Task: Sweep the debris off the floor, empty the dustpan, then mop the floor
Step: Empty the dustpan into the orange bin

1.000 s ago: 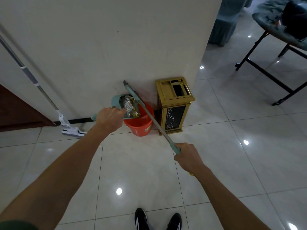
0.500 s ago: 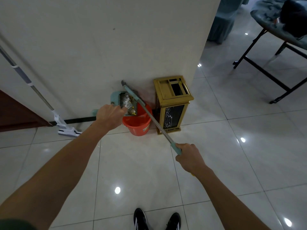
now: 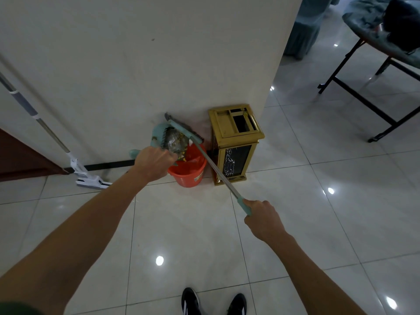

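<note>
The left hand (image 3: pixel 155 163), arm outstretched, gripped the tilted dustpan (image 3: pixel 159 135) over the orange bucket (image 3: pixel 189 175). The right hand (image 3: pixel 263 220) clasped the broom (image 3: pixel 211 164) handle's end, its head against the debris (image 3: pixel 175 142).

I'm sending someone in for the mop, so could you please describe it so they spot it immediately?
Start at the big cream wall. Left of the orange bucket at its foot, the mop leans against the wall, untouched. Unlike the teal broom, it has a flat white head and grey-and-silver pole.
</note>
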Action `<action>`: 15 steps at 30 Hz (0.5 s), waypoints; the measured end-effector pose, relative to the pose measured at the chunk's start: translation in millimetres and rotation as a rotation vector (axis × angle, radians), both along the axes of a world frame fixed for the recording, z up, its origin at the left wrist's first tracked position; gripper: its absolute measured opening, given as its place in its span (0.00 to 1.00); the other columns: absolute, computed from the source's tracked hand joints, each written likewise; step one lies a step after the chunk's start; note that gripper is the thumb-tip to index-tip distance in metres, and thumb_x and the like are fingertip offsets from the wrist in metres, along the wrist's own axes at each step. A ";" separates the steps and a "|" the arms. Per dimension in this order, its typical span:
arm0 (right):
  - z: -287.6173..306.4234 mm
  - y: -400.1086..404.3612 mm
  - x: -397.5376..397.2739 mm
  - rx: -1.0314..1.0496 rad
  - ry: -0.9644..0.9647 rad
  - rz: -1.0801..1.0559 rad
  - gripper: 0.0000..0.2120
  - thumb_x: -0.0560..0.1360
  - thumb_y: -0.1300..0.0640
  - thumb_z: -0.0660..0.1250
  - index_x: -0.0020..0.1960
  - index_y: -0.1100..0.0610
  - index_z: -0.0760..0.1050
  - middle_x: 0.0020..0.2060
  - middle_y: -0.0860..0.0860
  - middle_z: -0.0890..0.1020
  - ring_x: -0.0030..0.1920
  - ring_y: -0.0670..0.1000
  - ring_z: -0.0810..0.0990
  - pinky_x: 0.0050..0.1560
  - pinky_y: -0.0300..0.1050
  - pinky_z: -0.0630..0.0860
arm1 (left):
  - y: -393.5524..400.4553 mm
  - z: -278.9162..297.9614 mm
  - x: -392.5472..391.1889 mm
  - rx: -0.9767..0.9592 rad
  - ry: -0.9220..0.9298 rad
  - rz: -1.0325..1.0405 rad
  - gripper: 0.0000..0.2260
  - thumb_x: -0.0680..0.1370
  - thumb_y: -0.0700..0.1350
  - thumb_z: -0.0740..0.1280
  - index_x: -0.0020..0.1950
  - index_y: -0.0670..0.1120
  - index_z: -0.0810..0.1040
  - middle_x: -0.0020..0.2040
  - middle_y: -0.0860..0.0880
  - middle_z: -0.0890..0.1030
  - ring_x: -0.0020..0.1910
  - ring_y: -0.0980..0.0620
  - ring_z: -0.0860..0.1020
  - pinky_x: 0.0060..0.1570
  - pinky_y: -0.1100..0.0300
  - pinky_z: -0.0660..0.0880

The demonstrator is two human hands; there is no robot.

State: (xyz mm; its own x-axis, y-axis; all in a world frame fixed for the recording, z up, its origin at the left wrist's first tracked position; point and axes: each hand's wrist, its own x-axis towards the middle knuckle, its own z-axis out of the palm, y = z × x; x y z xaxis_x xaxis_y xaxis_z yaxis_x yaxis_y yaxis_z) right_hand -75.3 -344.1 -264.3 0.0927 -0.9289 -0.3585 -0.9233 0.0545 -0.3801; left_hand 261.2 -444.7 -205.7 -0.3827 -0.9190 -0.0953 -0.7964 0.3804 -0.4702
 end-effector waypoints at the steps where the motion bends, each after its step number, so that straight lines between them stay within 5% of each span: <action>1: 0.0 -0.3 -0.4 -0.002 0.002 0.000 0.26 0.77 0.58 0.69 0.74 0.48 0.69 0.39 0.44 0.70 0.33 0.45 0.71 0.30 0.30 0.61 | -1.1 -0.1 -1.5 0.001 -0.001 -0.016 0.05 0.74 0.42 0.70 0.48 0.48 0.79 0.34 0.51 0.79 0.29 0.50 0.79 0.27 0.58 0.65; 10: 0.1 2.5 -4.0 -0.004 -0.006 0.002 0.25 0.77 0.60 0.68 0.73 0.49 0.71 0.35 0.42 0.68 0.32 0.44 0.71 0.29 0.31 0.62 | -5.7 -5.9 -5.9 0.075 -0.082 -0.078 0.05 0.76 0.40 0.66 0.50 0.49 0.78 0.36 0.51 0.79 0.32 0.51 0.80 0.30 0.58 0.72; 15: -0.3 3.6 -3.4 -0.002 -0.009 0.003 0.24 0.77 0.60 0.68 0.73 0.50 0.71 0.38 0.44 0.71 0.33 0.44 0.71 0.31 0.31 0.63 | 0.1 -9.1 -9.4 0.105 -0.127 -0.105 0.06 0.74 0.40 0.67 0.49 0.49 0.78 0.33 0.53 0.75 0.28 0.53 0.73 0.28 0.59 0.67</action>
